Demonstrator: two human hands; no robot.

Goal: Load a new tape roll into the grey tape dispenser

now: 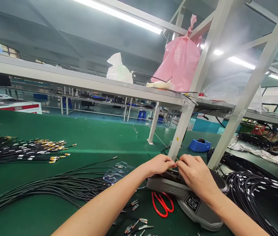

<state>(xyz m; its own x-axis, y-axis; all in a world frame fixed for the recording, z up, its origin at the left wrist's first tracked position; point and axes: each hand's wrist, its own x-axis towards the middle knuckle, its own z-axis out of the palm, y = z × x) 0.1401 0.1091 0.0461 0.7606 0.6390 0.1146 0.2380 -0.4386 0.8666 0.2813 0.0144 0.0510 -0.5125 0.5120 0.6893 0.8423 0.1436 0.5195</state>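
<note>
Nearby, loose metal-tipped connectors (142, 223) lie scattered on the green tabletop (62, 209), with a pair of red scissor handles (163, 201) just beyond them. Beside these sits a grey pedal-like device (198, 216), low on the right of the bench, directly beneath both hands. The left hand (161, 164) bends its thumb and forefinger inward, tips drawn close; the right hand (195, 173) curls its fingers to meet them. I cannot tell whether either grasps anything, since the meeting point is hidden. Black cables (62, 186) spread to the left, coiled cables (244, 190) to the right. Farther off, a pink bag (178, 62) hangs above the shelf (80, 78).
</note>
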